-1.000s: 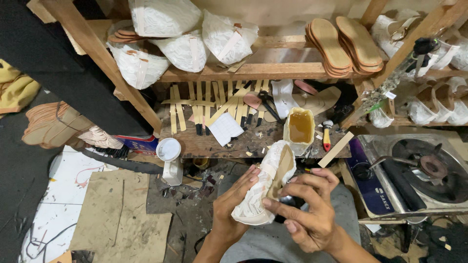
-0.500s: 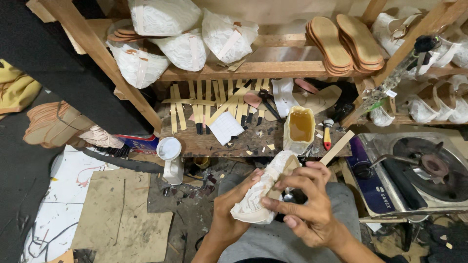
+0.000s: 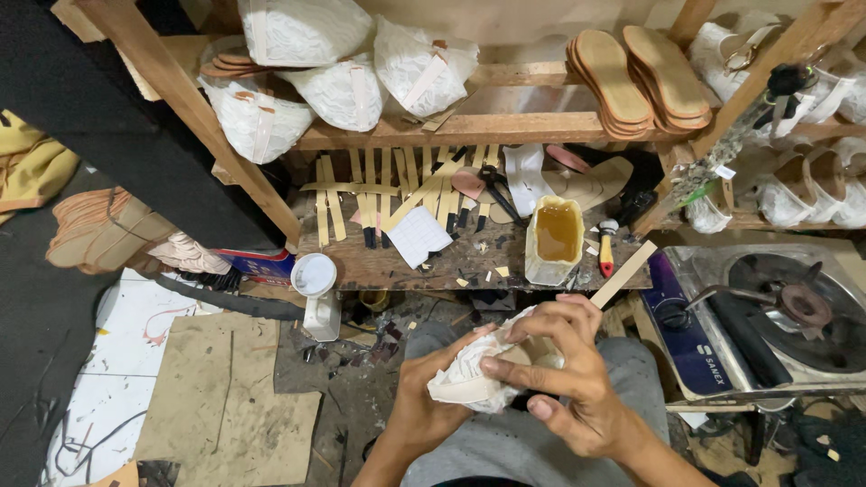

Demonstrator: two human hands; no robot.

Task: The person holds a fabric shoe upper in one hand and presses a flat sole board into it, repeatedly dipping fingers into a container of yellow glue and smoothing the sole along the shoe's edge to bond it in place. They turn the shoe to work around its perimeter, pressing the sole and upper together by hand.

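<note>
My left hand (image 3: 431,397) grips the lower end of a white lace-covered shoe piece (image 3: 469,379) held over my lap. My right hand (image 3: 559,374) wraps over its upper part, fingers curled across a tan sole-shaped part, thumb pressing beneath. Both hands hide most of the piece. A flat wooden stick (image 3: 624,272) juts up just beyond my right hand, leaning by the low bench (image 3: 379,266).
On the bench sit a cut container of amber glue (image 3: 556,236), a small hammer (image 3: 606,245), scissors (image 3: 494,188), tan strips (image 3: 379,185) and white paper (image 3: 417,236). Shelves above hold white bagged bundles (image 3: 325,81) and tan soles (image 3: 631,77). A gas stove (image 3: 794,307) stands right; cardboard (image 3: 225,397) lies left.
The white piece has come down lower and been folded more tightly between my hands; my right hand has closed over its top, covering the tan inner part.
</note>
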